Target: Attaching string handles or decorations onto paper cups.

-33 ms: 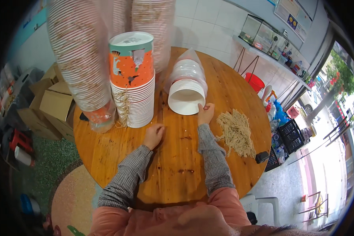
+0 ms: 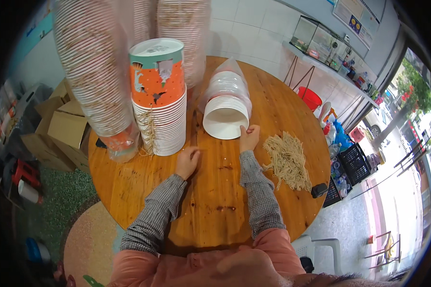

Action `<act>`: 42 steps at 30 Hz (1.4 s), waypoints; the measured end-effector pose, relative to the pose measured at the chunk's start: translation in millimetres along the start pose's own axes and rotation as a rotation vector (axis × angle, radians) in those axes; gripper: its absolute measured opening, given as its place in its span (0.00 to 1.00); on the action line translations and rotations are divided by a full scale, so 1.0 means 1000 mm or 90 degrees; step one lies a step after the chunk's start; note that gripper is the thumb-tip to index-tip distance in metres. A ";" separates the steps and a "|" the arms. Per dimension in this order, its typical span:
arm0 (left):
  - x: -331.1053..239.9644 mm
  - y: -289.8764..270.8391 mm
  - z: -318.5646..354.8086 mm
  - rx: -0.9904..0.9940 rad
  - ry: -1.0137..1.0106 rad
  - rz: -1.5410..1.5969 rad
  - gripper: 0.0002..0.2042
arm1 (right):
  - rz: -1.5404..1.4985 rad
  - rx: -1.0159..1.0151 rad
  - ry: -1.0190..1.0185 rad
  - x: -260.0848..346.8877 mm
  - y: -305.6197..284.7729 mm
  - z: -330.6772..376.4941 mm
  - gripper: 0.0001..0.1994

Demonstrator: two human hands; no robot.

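"What is everything standing on?"

"A round wooden table (image 2: 215,196). Take the upright paper-bucket stack (image 2: 160,126) as landmark: cardboard boxes (image 2: 64,131) stand on the floor to its left. Well to its right, past the table, are a red plastic bucket (image 2: 310,99) and, on a counter (image 2: 330,64), a glass fish tank (image 2: 317,43)."

"And the containers?"

"The landmark's buckets nest mouth-down, the top one showing orange and green print. Tall bagged bucket stacks rise just left of it (image 2: 91,71) and behind it (image 2: 183,40). The lying paper-bucket stack (image 2: 226,117) rests on the table to its right, partly inside a clear plastic bag (image 2: 225,80), its white interior facing the person. Farther right is a heap of tan strings (image 2: 288,162)."

"The hands?"

"The right hand (image 2: 249,137) pinches the lying stack's rim. The left hand (image 2: 188,161) is loosely curled near the landmark's foot; I can't tell whether it grasps anything."
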State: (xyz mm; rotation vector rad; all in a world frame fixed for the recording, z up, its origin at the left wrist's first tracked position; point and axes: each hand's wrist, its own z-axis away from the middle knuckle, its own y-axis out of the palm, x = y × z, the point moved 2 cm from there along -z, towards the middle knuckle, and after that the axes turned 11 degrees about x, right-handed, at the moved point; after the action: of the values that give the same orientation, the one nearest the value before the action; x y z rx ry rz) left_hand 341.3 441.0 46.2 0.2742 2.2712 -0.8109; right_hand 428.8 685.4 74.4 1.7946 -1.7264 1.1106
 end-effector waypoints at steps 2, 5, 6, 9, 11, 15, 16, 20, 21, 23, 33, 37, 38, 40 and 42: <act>0.004 0.014 -0.023 0.047 -0.030 0.050 0.11 | -0.008 0.046 0.035 -0.005 0.000 0.000 0.15; 0.013 0.032 -0.055 -0.021 -0.094 0.160 0.19 | -0.017 0.050 0.040 -0.003 0.002 0.001 0.13; 0.016 0.035 -0.064 -0.030 -0.097 0.193 0.21 | -0.026 0.057 0.038 -0.003 0.001 0.002 0.12; 0.024 0.042 -0.077 -0.031 -0.109 0.264 0.22 | -0.017 0.066 0.035 0.000 0.000 0.003 0.12; 0.027 0.044 -0.078 -0.020 -0.099 0.354 0.22 | -0.012 0.091 0.067 0.000 -0.005 0.004 0.11; 0.024 0.045 -0.076 -0.032 -0.080 0.376 0.20 | -0.021 0.129 0.085 -0.006 -0.007 0.008 0.11; 0.023 0.045 -0.074 -0.016 -0.094 0.382 0.17 | -0.019 0.126 0.087 -0.009 -0.008 0.009 0.11; 0.024 0.043 -0.066 0.012 -0.168 0.395 0.08 | -0.033 0.174 0.088 -0.010 -0.016 0.020 0.09; 0.022 0.041 -0.063 -0.012 -0.120 0.371 0.07 | -0.054 0.200 0.086 -0.007 -0.018 0.025 0.08; 0.027 0.034 -0.056 -0.005 -0.132 0.401 0.07 | -0.150 0.256 0.092 0.000 -0.023 0.035 0.06; 0.020 0.008 -0.025 0.033 -0.144 0.352 0.08 | -0.492 0.401 0.160 0.031 -0.051 0.063 0.18; 0.014 0.006 -0.021 0.035 -0.168 0.417 0.06 | -0.567 0.430 0.232 0.032 -0.060 0.073 0.25; 0.008 0.006 -0.019 0.033 -0.164 0.417 0.06 | -0.630 0.445 0.294 0.031 -0.061 0.072 0.29; -0.005 0.006 -0.018 0.034 -0.134 0.390 0.09 | -0.678 0.453 0.298 0.033 -0.060 0.067 0.31; -0.005 0.003 -0.013 0.029 -0.053 0.286 0.10 | -0.730 0.460 0.307 0.043 -0.051 0.069 0.35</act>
State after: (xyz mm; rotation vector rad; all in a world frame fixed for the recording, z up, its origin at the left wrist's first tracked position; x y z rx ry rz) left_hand 339.5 451.1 55.8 0.7276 2.0052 -0.6218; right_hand 492.2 613.1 78.4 2.1096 0.1321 1.4388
